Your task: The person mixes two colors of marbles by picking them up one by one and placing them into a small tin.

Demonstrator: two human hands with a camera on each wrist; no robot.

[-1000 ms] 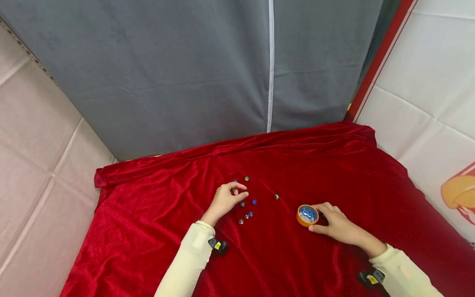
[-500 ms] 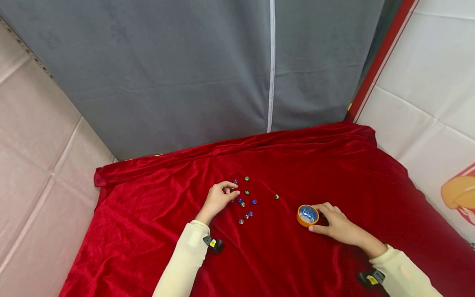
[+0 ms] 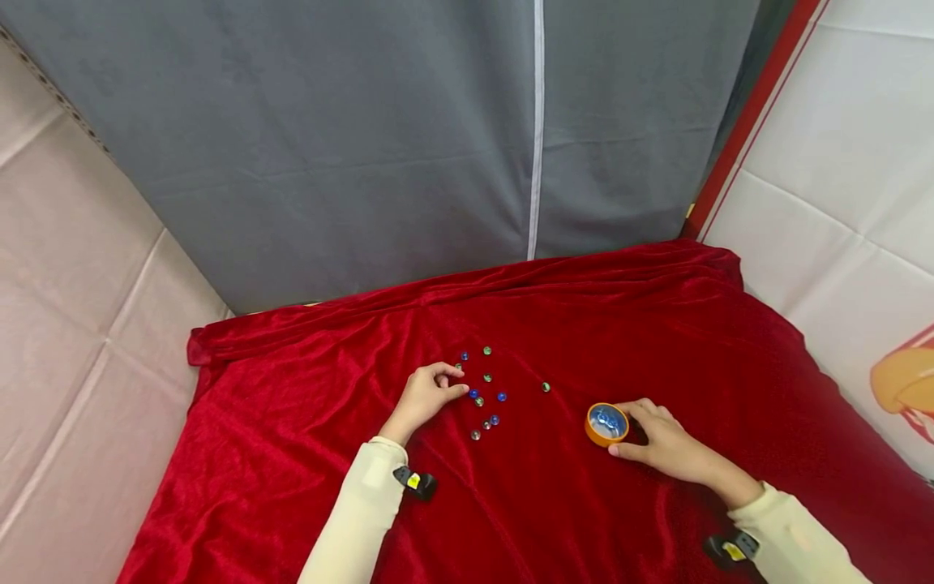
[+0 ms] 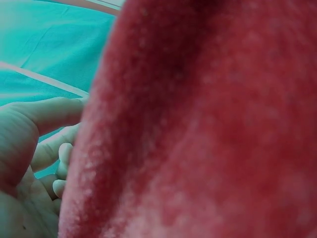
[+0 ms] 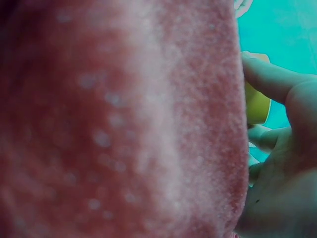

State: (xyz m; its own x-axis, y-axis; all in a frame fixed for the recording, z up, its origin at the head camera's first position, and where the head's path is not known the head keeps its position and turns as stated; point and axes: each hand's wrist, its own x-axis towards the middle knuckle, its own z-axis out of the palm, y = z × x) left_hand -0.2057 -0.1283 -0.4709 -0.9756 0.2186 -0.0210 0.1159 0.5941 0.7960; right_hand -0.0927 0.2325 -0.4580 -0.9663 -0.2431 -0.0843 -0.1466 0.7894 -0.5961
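Note:
In the head view my left hand point(image 3: 423, 397) is low over the red cloth, at the left side of a scatter of glass marbles. Its thumb and index fingertips stand apart, with no marble visible between them. A green marble point(image 3: 459, 367) lies beside the index finger, and a blue marble point(image 3: 473, 393) is just off the thumb tip. My right hand point(image 3: 667, 442) grips a small round orange container point(image 3: 606, 425) between thumb and fingers. Shiny blue contents show inside it. Cloth hides most of both wrist views; the container's yellowish side point(image 5: 258, 106) peeks out past the right thumb.
Several more marbles lie spread between the hands, including a lone green marble point(image 3: 546, 387) nearer the container. Wrinkled red velvet cloth point(image 3: 306, 422) covers the table. A grey curtain point(image 3: 350, 162) hangs behind, with pale panels point(image 3: 66, 341) at the sides.
My left hand has shifted left, away from a green marble that now shows uncovered, along with others it was hiding. The right hand keeps holding the container in place.

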